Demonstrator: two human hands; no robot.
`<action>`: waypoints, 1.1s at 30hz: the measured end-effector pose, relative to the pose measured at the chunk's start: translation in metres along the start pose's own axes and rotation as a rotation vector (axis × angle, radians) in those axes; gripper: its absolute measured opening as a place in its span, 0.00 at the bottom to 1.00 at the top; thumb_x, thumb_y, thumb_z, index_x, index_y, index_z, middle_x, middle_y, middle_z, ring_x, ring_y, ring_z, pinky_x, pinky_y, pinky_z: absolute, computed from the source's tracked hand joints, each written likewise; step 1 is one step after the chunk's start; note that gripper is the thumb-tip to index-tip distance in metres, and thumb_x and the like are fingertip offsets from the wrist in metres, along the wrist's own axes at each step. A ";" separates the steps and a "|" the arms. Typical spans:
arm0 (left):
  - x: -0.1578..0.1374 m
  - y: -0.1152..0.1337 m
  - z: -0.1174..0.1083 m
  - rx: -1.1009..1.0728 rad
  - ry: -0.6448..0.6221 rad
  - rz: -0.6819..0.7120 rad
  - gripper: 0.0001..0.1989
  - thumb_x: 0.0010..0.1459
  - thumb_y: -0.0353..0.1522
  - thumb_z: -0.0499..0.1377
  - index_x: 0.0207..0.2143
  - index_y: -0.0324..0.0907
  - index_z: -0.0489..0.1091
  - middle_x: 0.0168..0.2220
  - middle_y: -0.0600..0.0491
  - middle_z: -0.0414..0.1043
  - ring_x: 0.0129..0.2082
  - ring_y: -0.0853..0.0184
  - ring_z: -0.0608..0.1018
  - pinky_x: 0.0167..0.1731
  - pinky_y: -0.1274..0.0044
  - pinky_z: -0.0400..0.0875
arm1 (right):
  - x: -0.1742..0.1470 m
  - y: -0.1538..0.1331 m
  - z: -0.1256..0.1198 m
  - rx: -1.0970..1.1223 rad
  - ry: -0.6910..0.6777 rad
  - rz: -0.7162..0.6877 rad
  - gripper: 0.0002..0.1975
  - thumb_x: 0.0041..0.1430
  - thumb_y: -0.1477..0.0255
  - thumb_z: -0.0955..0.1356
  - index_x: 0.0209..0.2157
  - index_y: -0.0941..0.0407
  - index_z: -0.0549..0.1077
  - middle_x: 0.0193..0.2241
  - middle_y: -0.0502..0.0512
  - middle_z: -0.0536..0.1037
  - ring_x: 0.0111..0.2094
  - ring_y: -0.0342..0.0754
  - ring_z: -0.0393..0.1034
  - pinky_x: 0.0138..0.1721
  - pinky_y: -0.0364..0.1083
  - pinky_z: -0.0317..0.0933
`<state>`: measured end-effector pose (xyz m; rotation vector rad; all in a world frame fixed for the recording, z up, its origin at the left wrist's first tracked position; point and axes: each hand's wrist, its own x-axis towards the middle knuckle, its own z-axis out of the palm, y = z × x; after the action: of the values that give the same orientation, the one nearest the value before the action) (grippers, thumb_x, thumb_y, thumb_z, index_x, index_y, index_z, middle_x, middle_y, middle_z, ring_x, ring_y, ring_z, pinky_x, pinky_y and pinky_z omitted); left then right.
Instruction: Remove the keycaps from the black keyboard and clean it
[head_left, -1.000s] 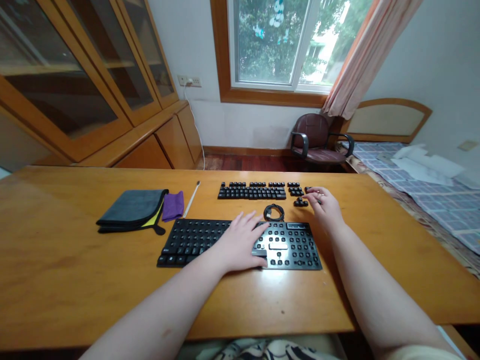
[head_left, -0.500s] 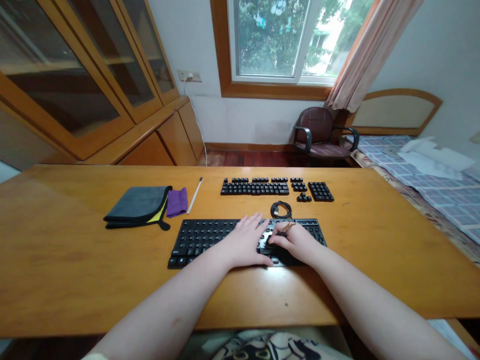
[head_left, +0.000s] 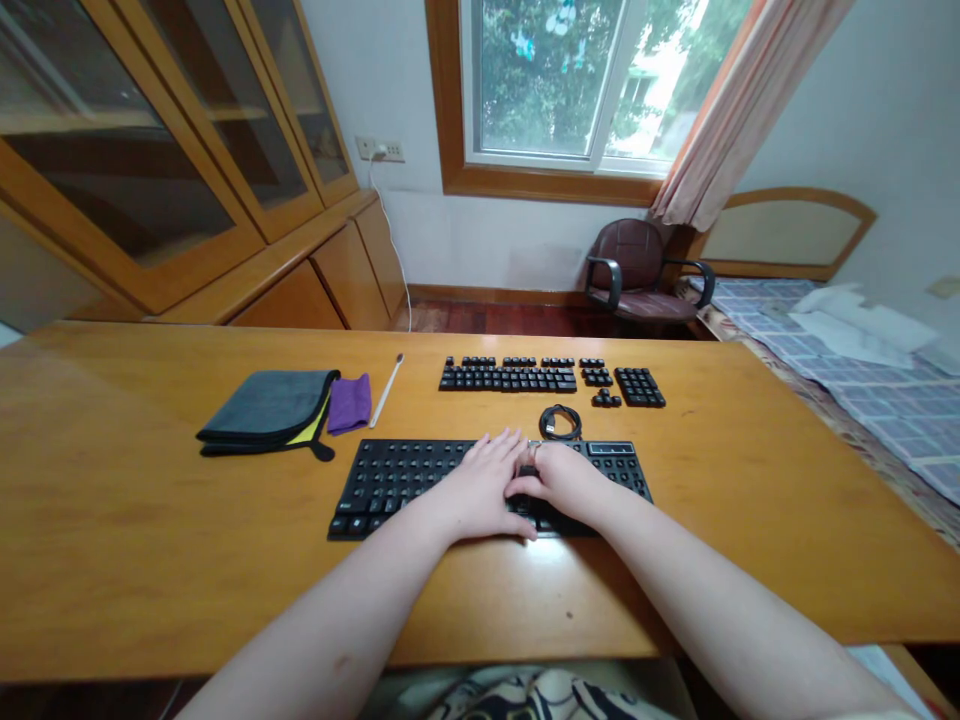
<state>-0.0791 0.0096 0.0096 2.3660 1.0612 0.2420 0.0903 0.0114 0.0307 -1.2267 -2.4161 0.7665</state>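
A black keyboard (head_left: 405, 480) with many keycaps off lies on the desk in front of me. My left hand (head_left: 484, 490) rests flat on its middle, fingers stretched forward and thumb out to the right. Just right of it, my right hand (head_left: 559, 480) is closed over the keyboard, its fingertips close to the left hand. A thin light-brown tool shows only slightly at its fingers; its working end is hidden. Loose black keycaps (head_left: 510, 379) stand in rows beyond the keyboard. A coiled black USB cable (head_left: 561, 423) lies just behind the keyboard.
To the left lie a folded grey cloth (head_left: 262, 405), a purple cloth (head_left: 349, 404) and a white toothbrush-like stick (head_left: 386, 392). Past the wooden desk (head_left: 150, 560) are a chair (head_left: 636, 265), a bed (head_left: 847, 350) and a cabinet (head_left: 285, 270).
My right hand has moved left across the keyboard, closer to my left hand. The brown tool at its fingers shows less now. My left hand stays flat.
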 end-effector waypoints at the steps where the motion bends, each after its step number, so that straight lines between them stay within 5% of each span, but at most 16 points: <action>1: 0.000 -0.002 -0.001 0.003 -0.004 0.003 0.55 0.37 0.52 0.63 0.63 0.40 0.45 0.65 0.39 0.43 0.65 0.53 0.47 0.61 0.60 0.38 | 0.000 0.000 0.001 0.005 -0.005 -0.017 0.11 0.54 0.61 0.68 0.31 0.54 0.77 0.28 0.54 0.79 0.29 0.47 0.72 0.32 0.43 0.61; 7: 0.001 -0.002 -0.002 0.062 -0.042 0.125 0.52 0.40 0.53 0.60 0.63 0.39 0.46 0.65 0.42 0.42 0.65 0.53 0.44 0.61 0.60 0.31 | -0.011 0.006 0.007 0.052 -0.011 -0.190 0.11 0.56 0.63 0.67 0.27 0.54 0.77 0.27 0.51 0.79 0.30 0.45 0.72 0.35 0.43 0.62; 16: 0.004 0.001 0.001 0.097 -0.021 0.124 0.47 0.45 0.54 0.58 0.62 0.41 0.50 0.64 0.44 0.48 0.64 0.55 0.51 0.61 0.62 0.37 | -0.022 0.015 0.021 -0.081 0.138 -0.450 0.14 0.58 0.61 0.66 0.25 0.56 0.73 0.22 0.52 0.77 0.25 0.45 0.71 0.30 0.43 0.61; 33: 0.004 -0.001 0.003 0.132 -0.019 0.109 0.49 0.44 0.57 0.56 0.63 0.42 0.47 0.64 0.46 0.47 0.64 0.55 0.51 0.61 0.62 0.43 | -0.024 0.022 0.024 -0.111 0.293 -0.511 0.13 0.62 0.66 0.62 0.27 0.56 0.72 0.21 0.52 0.76 0.25 0.43 0.70 0.30 0.42 0.61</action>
<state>-0.0763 0.0118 0.0066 2.5429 0.9669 0.1937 0.1057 -0.0052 -0.0027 -0.6438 -2.3864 0.2824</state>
